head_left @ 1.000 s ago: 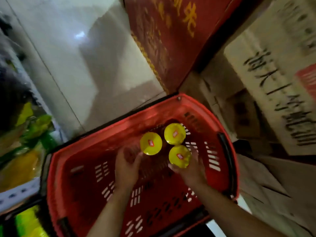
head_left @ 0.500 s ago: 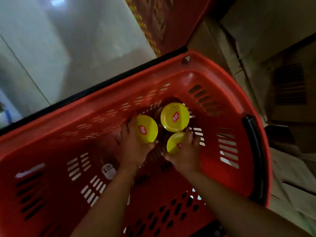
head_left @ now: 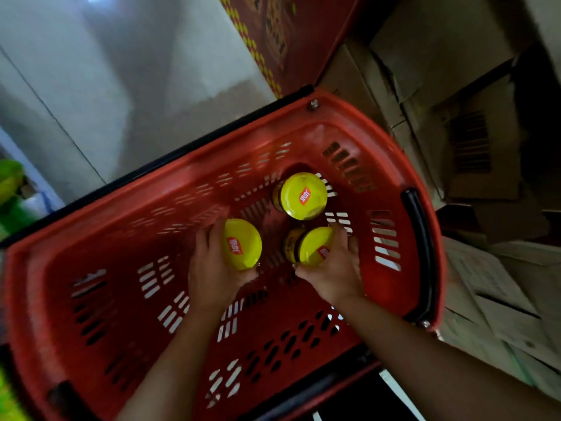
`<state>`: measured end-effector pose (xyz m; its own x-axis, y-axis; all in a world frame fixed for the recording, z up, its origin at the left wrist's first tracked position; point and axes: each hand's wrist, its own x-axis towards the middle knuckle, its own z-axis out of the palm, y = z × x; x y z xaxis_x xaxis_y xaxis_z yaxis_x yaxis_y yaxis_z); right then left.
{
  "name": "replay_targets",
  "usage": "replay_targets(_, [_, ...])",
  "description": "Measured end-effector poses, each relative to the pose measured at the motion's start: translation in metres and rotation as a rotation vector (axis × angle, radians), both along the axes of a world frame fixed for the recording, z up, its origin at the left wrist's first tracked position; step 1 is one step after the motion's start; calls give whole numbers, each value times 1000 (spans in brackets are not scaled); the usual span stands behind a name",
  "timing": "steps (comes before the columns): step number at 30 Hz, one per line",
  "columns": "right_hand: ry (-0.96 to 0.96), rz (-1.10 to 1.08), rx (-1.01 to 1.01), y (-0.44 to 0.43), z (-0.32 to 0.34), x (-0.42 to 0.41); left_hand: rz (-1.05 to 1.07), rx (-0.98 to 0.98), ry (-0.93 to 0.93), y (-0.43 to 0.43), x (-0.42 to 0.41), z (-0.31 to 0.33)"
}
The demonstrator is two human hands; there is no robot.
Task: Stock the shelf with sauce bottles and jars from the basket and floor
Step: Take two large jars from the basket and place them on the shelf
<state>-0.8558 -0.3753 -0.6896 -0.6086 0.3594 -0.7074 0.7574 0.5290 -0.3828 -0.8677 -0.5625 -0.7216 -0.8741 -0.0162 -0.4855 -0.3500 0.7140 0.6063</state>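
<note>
Head view, steeply down, close

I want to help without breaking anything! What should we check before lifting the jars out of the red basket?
1. Left hand grips the left jar: ok, fingers curl round it.
2. Right hand grips the right jar: ok, though this jar tilts.
3. All three jars closed: ok.
4. Third jar apart from both hands: ok, untouched.
5. Way up out of the basket free: ok, its handle lies at the rim.
6. Room on the shelf: cannot tell, not in view.
</note>
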Motion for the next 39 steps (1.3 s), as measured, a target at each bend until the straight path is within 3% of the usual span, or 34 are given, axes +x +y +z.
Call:
replay_targets(11, [75, -2, -43, -8, 89, 12, 53, -63, 2, -20, 11, 119])
replay_targets(21, [202, -16, -70, -1, 223, 13, 121, -16, 39, -12, 4, 281])
replay_targets(22, [238, -36, -61, 5, 262, 15, 100, -12, 50, -8, 1, 317])
replay_targets(26, [262, -24, -93, 12, 309, 16, 126, 2, 60, -5, 1, 362])
replay_targets(39, [439, 109, -88, 56, 495, 45, -79, 67, 158, 8, 18, 540])
